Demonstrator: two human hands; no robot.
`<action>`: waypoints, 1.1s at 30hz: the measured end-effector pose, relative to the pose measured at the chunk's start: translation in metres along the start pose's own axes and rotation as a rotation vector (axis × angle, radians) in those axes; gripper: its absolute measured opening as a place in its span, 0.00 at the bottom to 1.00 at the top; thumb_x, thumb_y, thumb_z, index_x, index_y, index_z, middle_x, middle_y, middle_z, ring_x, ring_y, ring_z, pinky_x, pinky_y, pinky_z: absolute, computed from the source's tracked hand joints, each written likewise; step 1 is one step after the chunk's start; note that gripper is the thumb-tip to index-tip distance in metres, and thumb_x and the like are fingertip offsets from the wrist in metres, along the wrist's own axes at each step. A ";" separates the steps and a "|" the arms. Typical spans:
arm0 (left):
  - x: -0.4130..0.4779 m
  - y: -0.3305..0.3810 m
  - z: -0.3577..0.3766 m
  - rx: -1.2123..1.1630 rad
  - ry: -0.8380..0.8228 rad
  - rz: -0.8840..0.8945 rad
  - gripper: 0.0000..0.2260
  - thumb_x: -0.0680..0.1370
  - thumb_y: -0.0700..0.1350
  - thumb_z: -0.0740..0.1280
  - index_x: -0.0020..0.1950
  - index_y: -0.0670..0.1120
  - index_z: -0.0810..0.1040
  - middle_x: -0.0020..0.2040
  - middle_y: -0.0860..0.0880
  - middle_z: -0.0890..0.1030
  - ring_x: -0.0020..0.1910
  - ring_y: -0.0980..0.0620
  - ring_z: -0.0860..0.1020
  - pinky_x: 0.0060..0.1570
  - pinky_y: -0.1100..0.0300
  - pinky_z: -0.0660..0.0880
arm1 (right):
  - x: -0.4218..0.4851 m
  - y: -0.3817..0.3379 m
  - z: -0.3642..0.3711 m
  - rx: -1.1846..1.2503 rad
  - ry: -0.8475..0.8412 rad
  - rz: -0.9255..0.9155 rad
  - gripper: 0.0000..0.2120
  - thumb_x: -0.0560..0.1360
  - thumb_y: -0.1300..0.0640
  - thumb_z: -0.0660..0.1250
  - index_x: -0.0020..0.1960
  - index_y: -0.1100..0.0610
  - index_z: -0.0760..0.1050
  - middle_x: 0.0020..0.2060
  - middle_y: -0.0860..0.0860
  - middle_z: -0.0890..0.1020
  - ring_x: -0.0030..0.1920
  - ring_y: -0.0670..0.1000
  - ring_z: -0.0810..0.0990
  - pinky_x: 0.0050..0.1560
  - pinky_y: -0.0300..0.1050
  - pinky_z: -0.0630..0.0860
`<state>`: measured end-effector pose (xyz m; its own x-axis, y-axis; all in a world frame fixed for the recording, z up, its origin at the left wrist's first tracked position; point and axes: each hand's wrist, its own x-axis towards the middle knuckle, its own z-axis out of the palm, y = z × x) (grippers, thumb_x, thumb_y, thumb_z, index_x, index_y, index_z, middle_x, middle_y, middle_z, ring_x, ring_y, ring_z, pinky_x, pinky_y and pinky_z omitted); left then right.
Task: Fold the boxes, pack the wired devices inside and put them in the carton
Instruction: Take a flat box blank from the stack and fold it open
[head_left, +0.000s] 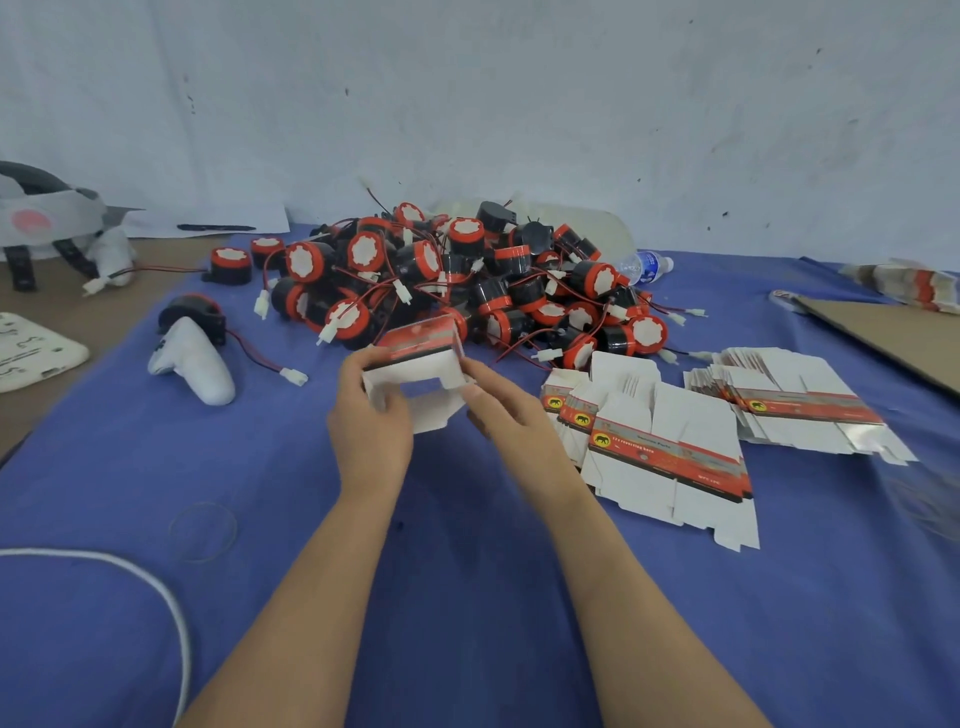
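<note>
Held just above the blue cloth-covered surface, in front of the heap, is a small white cardboard box with a red and black band, half erected. The left hand has its fingers curled round the box's left side, and the right hand pinches its right edge. The blur makes it hard to tell which flap is being worked. The walls are thin card, so an uneven squeeze could crease a panel, or the box could spring back flat if one grip loosens before a flap is tucked. Behind it lies the heap of round black and red devices with red and black wires and white plugs. The leads cross, so pulling one out would likely drag its neighbours. By count there is one box in hand and two fanned stacks of flat white box blanks, a nearer one and a farther one. There are several dozen devices, too tangled for an exact number, and one brown cardboard panel at the right, probably part of the carton. One clear plastic water bottle and one white handheld controller also lie there.
</note>
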<state>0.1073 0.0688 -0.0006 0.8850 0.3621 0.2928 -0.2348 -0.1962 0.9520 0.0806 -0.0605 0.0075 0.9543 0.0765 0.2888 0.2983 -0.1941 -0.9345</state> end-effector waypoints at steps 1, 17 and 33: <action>0.002 -0.001 -0.001 -0.018 0.028 -0.020 0.14 0.78 0.35 0.60 0.59 0.51 0.73 0.54 0.54 0.77 0.49 0.54 0.74 0.34 0.78 0.68 | 0.000 0.001 0.001 0.025 -0.041 0.006 0.15 0.82 0.54 0.59 0.62 0.35 0.71 0.62 0.33 0.75 0.63 0.35 0.72 0.64 0.36 0.68; -0.009 -0.002 0.005 0.117 -0.131 0.194 0.15 0.80 0.37 0.62 0.65 0.49 0.75 0.59 0.51 0.79 0.57 0.52 0.76 0.53 0.61 0.75 | 0.002 0.005 -0.020 0.236 0.061 0.166 0.20 0.77 0.57 0.67 0.68 0.51 0.72 0.55 0.48 0.81 0.36 0.45 0.82 0.40 0.36 0.78; -0.010 -0.005 0.007 0.100 -0.148 0.213 0.17 0.79 0.37 0.63 0.65 0.52 0.73 0.56 0.56 0.78 0.53 0.55 0.76 0.47 0.68 0.73 | 0.002 0.004 -0.017 0.131 0.059 0.036 0.20 0.78 0.59 0.66 0.66 0.45 0.68 0.59 0.42 0.78 0.33 0.47 0.82 0.36 0.35 0.77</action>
<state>0.1022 0.0601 -0.0089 0.8706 0.1673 0.4627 -0.3879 -0.3453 0.8546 0.0838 -0.0772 0.0082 0.9648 0.0133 0.2626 0.2629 -0.0659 -0.9626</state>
